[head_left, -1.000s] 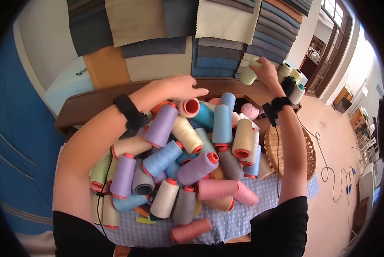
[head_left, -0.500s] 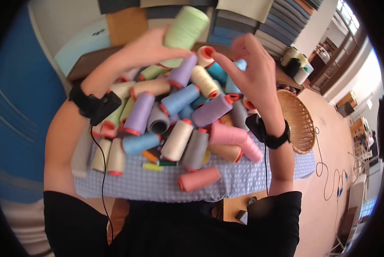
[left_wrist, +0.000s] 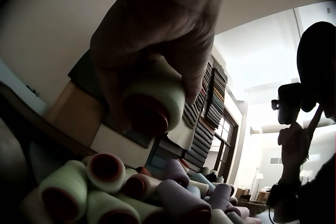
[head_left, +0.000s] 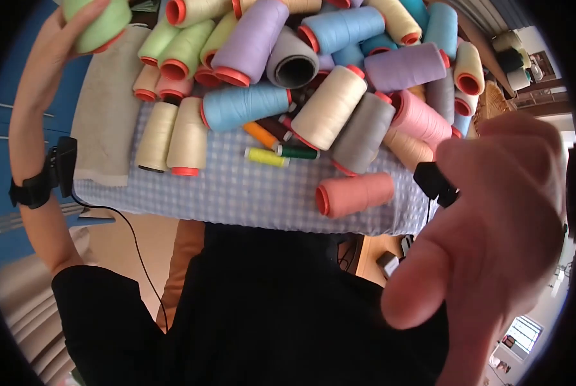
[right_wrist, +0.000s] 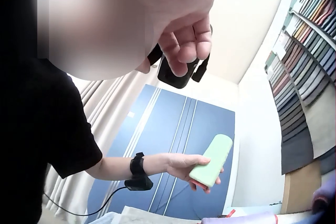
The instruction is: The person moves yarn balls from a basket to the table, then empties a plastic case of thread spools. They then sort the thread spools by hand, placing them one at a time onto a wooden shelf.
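At the far left of the head view my left hand (head_left: 51, 51) grips a light green thread cone (head_left: 98, 22) with a red base. The left wrist view shows the fingers around the cone (left_wrist: 165, 90), above the pile. My right hand (head_left: 500, 199) is raised close to the head camera, with nothing visible in it. Its fingers (right_wrist: 186, 50) are loosely bent beside the head-worn device (right_wrist: 176, 74) in the right wrist view. Nearest below the left hand lie several light green cones (head_left: 186, 50) in a heap of purple, blue, cream, grey and pink ones.
A blue checked cloth (head_left: 236, 190) covers the table, with a grey cloth (head_left: 108, 109) at its left. Small yellow (head_left: 267, 156) and dark green spools (head_left: 297, 152) lie near the front, left of a coral cone (head_left: 359, 194). A wicker basket (head_left: 494, 103) stands at the right.
The green cone passed from my right hand to my left, which carried it leftward. My right hand rose toward the head camera. The head view has tipped further down.
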`<state>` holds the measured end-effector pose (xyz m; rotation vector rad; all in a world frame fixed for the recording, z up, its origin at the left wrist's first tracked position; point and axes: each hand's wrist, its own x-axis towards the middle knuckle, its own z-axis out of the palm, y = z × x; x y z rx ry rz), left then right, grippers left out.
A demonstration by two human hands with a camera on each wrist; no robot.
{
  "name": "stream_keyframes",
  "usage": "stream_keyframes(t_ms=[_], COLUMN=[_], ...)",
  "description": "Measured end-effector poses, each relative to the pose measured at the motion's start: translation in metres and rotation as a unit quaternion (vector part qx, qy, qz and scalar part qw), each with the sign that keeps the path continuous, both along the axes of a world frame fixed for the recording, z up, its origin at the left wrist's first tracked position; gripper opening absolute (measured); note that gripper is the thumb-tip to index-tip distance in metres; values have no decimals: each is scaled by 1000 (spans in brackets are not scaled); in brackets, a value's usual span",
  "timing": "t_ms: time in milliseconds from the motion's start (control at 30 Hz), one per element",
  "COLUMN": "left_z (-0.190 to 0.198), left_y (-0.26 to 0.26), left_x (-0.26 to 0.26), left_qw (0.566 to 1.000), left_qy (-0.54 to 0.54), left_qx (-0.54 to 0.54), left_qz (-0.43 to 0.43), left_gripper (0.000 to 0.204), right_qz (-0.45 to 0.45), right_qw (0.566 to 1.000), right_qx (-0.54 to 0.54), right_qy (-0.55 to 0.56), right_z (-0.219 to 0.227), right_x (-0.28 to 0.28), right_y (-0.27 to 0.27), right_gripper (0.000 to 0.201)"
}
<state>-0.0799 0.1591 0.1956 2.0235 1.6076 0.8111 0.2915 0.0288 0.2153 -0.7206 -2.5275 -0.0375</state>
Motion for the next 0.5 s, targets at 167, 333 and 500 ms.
stream_keyframes(t_ms=[167,333,500], left_z=[7,-11,-11], left_y=[-5,41,90], left_x=[31,-26,-47], left_qw=[991,993,992], left_qy=[-136,-108,-120], left_qx=[-16,-49,-5], left_qz=[4,-27,33], left_gripper=[37,45,53], right_qz=[6,-46,-42], right_qw=[1000,998,999], right_qx=[-16,-49,26], right_qy=[-23,-14,11], right_z=[-21,-13,-40], right_x=[-17,-13,0], right_y=[12,16,15], right_gripper=[57,58,41])
